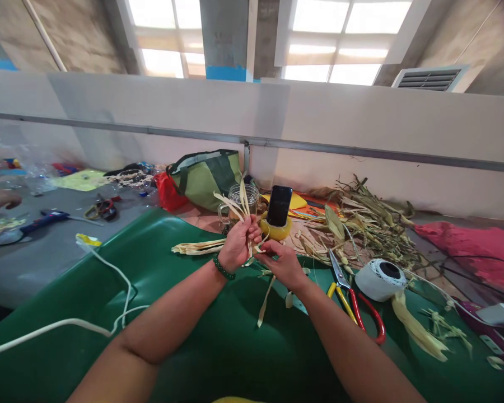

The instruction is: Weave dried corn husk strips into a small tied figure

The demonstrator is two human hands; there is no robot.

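Note:
My left hand (240, 240), with a green bead bracelet at the wrist, is closed around a bundle of pale dried husk strips (244, 201) that fan upward. Close beside it, my right hand (282, 263) has its fingers pinched together at the lower part of the bundle; what exactly they grip is too small to make out. Another bunch of pale strips (199, 247) lies left of my left hand. One loose strip (266, 302) hangs below my hands over the green mat (185, 330).
Behind my hands are a glass mug (235, 197) and a phone (279, 206) on a yellow roll. Scissors (359, 308), a white spool (380, 280) and dried husks (369, 229) lie right. A white cord (75, 322) crosses the mat left. Another person's hand (2, 200) shows far left.

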